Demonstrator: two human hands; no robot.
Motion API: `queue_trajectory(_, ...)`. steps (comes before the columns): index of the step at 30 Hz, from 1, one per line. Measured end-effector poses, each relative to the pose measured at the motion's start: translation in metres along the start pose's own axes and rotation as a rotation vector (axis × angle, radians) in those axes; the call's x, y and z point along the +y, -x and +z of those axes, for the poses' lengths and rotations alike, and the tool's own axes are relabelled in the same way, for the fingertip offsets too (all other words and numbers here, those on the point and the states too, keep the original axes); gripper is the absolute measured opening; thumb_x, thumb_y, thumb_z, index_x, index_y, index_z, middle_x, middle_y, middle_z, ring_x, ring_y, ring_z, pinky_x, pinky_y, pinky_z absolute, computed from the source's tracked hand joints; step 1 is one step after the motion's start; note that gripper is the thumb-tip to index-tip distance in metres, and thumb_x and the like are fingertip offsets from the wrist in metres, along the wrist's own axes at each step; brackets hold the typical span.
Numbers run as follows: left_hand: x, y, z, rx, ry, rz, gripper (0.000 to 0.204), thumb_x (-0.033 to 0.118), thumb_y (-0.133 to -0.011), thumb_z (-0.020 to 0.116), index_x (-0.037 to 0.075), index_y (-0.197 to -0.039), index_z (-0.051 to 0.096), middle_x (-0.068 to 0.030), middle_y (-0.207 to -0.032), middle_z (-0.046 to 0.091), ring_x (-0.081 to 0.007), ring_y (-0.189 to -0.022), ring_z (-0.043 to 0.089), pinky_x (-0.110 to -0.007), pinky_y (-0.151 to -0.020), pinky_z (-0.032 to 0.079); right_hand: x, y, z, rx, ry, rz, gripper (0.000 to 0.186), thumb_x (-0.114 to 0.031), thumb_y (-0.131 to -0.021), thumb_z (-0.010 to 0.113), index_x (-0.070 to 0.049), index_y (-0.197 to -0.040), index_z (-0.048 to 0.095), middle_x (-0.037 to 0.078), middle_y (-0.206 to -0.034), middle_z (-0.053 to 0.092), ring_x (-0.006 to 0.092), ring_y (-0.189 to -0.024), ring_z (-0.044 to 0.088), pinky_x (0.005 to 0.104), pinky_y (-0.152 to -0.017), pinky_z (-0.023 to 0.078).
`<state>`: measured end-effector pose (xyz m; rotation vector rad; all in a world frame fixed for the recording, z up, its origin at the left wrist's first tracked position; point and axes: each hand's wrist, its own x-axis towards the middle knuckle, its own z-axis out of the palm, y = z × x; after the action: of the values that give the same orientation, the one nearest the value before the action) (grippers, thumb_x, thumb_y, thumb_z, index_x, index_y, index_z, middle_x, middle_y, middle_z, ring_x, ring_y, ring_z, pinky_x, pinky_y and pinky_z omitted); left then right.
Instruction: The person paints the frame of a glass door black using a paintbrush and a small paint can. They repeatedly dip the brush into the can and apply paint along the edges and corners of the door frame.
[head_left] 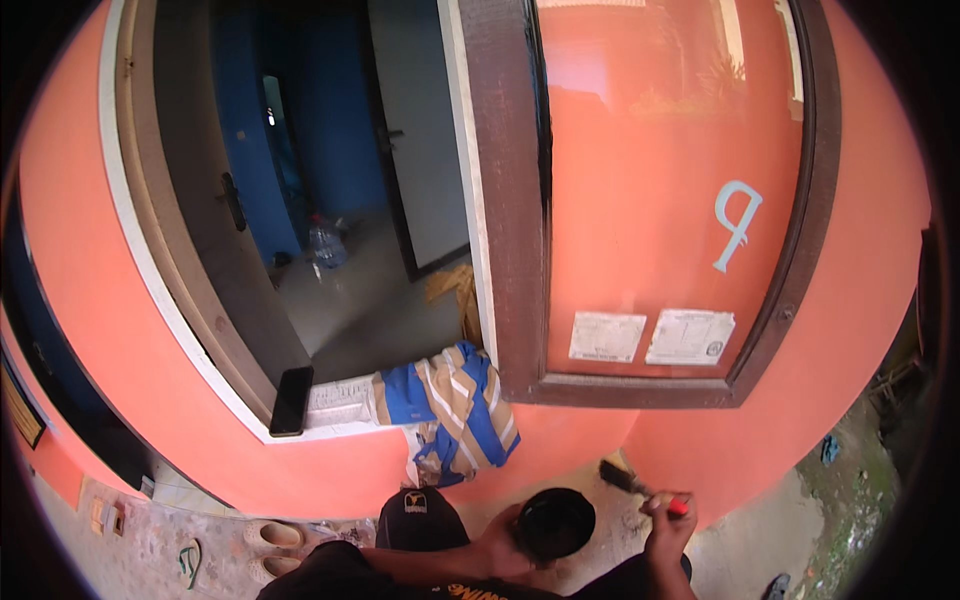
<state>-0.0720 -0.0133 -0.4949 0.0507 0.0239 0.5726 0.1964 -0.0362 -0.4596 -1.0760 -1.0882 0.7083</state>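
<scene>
Low in the view, my left hand (497, 546) holds a round black bowl (557, 522) from its left side. The bowl's inside is dark, and I cannot tell what it contains. To the right of it, my right hand (668, 528) is closed around a paintbrush (625, 479) with a red handle end. The dark bristles point up and left, near the foot of the orange wall (690, 440). Above my hands hangs the brown-framed window sash (640, 392), swung outward; neither hand touches it. Its inner left edge has a glossy black strip.
A striped cloth (455, 405) drapes over the white window sill, with a black phone (292, 400) at the sill's left end. Inside the room stand a water jug (327, 245) and a door (425, 140). Beige clogs (273, 536) and a flip-flop (190, 562) lie on the ground left.
</scene>
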Motion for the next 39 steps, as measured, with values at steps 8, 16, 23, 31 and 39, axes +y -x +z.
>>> queue_trajectory(8, 0.002, 0.008, 0.019, 0.11, -0.059, 0.214, 0.06, 0.05, -0.092, 0.043, 0.012, -0.139, 0.045, -0.0214, -0.139, 0.048, -0.0429, -0.118, 0.055, -0.046, -0.074, 0.058, -0.061, -0.025, -0.001, 0.251, -0.568, 0.021, 0.022, -0.024, -0.097, 0.054, -0.007, -0.11, 0.048, 0.011, -0.084, 0.063, 0.0234, -0.072, 0.067, 0.0348, -0.063, 0.057)
queue_trajectory(16, -0.005, 0.004, 0.05, 0.024, -0.148, 0.292, 0.064, 0.06, -0.092, 0.042, 0.013, -0.134, 0.048, -0.0111, -0.13, 0.056, -0.0299, -0.11, 0.059, -0.045, -0.076, 0.055, -0.157, -0.036, 0.046, -0.109, -0.474, -0.046, 0.025, -0.023, -0.101, 0.044, -0.001, -0.112, 0.048, 0.011, -0.092, 0.063, 0.0187, -0.076, 0.067, 0.0321, -0.067, 0.058)
queue_trajectory(23, -0.01, 0.012, 0.068, 0.093, -0.194, 0.366, 0.063, 0.058, -0.092, 0.037, 0.014, -0.135, 0.048, -0.008, -0.132, 0.055, -0.0262, -0.111, 0.059, -0.043, -0.08, 0.054, -0.205, -0.035, 0.095, -0.428, 0.062, -0.184, 0.016, -0.015, -0.097, 0.054, -0.002, -0.103, 0.05, 0.007, -0.09, 0.06, 0.0129, -0.077, 0.06, 0.0263, -0.068, 0.049)
queue_trajectory(31, -0.009, 0.02, 0.073, -0.009, -0.279, 0.452, 0.06, 0.055, -0.094, 0.034, 0.014, -0.136, 0.047, -0.0069, -0.132, 0.054, -0.0241, -0.121, 0.053, -0.045, -0.095, 0.047, -0.217, -0.026, 0.139, -0.754, 0.695, -0.382, 0.016, -0.008, -0.082, 0.071, -0.001, -0.088, 0.058, 0.01, -0.08, 0.061, 0.0248, -0.07, 0.064, 0.0311, -0.064, 0.048)
queue_trajectory(39, -0.017, 0.023, 0.078, 0.142, -0.218, 0.492, 0.061, 0.059, -0.092, 0.037, 0.016, -0.135, 0.048, -0.007, -0.133, 0.053, -0.0253, -0.122, 0.052, -0.046, -0.094, 0.047, -0.198, -0.03, 0.141, -0.771, 0.7, -0.484, 0.02, -0.019, -0.086, 0.066, -0.005, -0.093, 0.055, 0.011, -0.066, 0.059, 0.0303, -0.059, 0.061, 0.0382, -0.054, 0.045)
